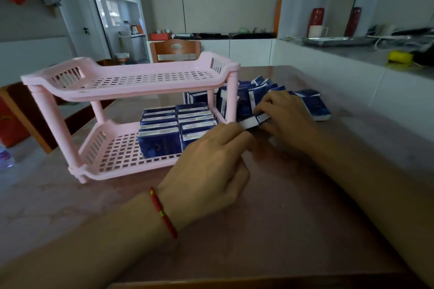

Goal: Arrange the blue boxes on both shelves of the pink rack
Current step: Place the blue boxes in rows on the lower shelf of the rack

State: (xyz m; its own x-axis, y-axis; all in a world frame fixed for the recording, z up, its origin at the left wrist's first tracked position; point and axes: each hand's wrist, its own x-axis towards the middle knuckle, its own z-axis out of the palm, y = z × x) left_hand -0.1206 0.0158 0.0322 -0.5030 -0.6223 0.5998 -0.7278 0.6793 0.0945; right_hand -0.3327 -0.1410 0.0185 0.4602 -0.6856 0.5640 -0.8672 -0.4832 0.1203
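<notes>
Plastic, printed card and a polished tabletop

The pink rack [131,82] looks like moulded plastic, smooth and faintly glossy, its shelves perforated. The blue boxes [162,134] appear to be printed card with a slight sheen. The table [270,218] has a polished, reflective, marbled surface. On the left wrist a red cord bracelet [163,212] looks woven. The far chair [175,50] is varnished wood.

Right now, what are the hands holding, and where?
One blue box: the left hand pinches its white end, the right hand grips the other end.
</notes>
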